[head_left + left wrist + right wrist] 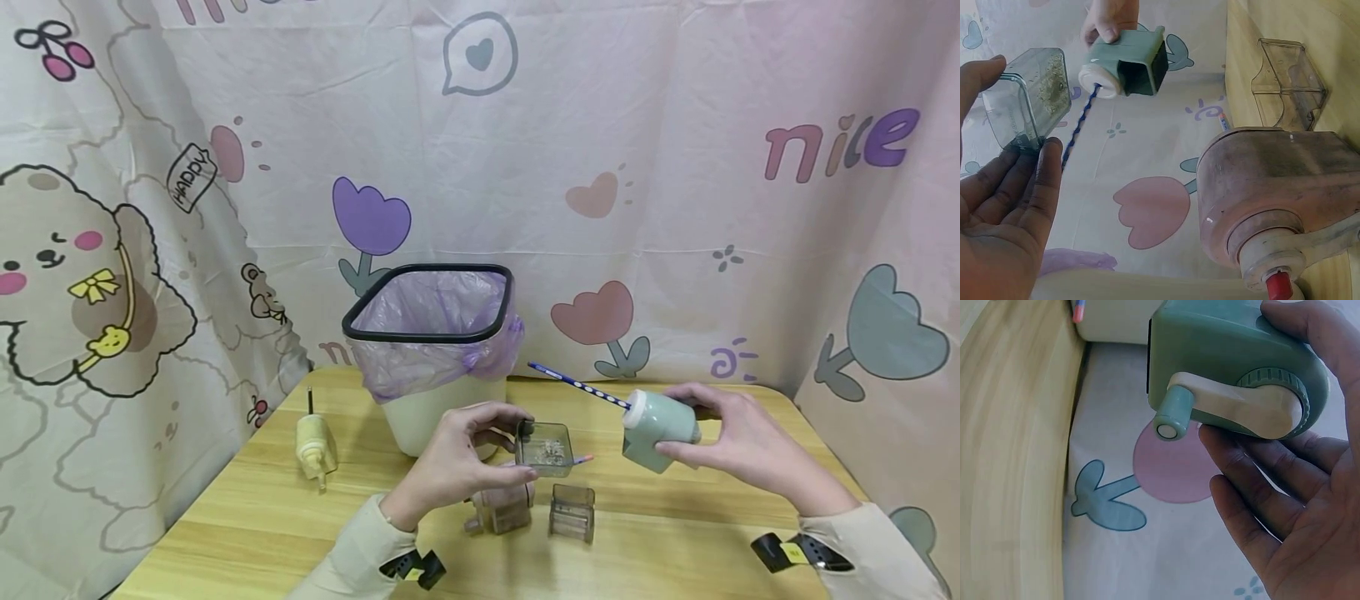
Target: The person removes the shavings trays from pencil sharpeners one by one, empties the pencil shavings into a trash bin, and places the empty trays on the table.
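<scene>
My left hand (461,458) holds a small see-through shavings drawer (543,448) by its edges, with pale shavings inside. It is above the table, in front of the bin. Over to the right, my right hand (738,437) grips a green crank pencil sharpener (663,421). A blue pencil (577,385) with white dots sticks out of the sharpener's white front, pointing left. In the left wrist view the sharpener's drawer slot (1138,76) is an open hollow. The right wrist view shows its white crank (1229,403) with a green knob.
A pinkish see-through crank sharpener (506,508) and a second clear drawer (572,512) stand on the table below my left hand. Behind is a bin (427,417) lined with a purple bag. A yellow sharpener (315,446) with a dark pencil stands at left. Another pencil's tip (583,459) shows beside the held drawer.
</scene>
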Tool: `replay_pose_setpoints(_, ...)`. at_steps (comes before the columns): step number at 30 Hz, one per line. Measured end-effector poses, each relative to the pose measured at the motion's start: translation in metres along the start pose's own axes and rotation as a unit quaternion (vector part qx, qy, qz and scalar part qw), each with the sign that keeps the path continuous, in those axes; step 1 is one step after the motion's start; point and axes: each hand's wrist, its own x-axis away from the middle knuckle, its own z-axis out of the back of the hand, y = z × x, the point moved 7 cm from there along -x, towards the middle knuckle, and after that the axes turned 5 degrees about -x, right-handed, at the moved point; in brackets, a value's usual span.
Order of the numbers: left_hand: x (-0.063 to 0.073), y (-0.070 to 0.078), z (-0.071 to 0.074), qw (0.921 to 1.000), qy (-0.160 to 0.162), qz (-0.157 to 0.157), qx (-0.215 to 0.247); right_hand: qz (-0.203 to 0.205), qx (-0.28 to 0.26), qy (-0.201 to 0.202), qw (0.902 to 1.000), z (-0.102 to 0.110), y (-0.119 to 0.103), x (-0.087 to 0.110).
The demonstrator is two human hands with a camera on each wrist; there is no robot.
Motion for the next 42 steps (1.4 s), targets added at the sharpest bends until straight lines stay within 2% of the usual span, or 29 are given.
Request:
replay_pose_setpoints(12, 0.003, 0.002, 0.005, 0.9999, 0.004, -0.010, -0.003, -0.023, 0.013, -0.010, 0.9996, -0.007, 0.028, -0.002)
replay_pose_setpoints(26, 0.003, 0.001, 0.007, 0.9999, 0.005, -0.004, -0.008, -0.044, 0.017, -0.019, 0.9987, -0.017, 0.061, 0.001)
replay_pose_setpoints(34, 0.004, 0.002, 0.006, 0.9998, 0.007, -0.017, -0.007, -0.065, 0.031, -0.022, 0.9972, -0.021, 0.080, 0.004)
replay_pose_setpoints(42, 0.003, 0.000, 0.004, 1.0000, 0.004, 0.003, 0.001, -0.078, 0.030, -0.025, 0.9962, -0.026, 0.093, 0.008)
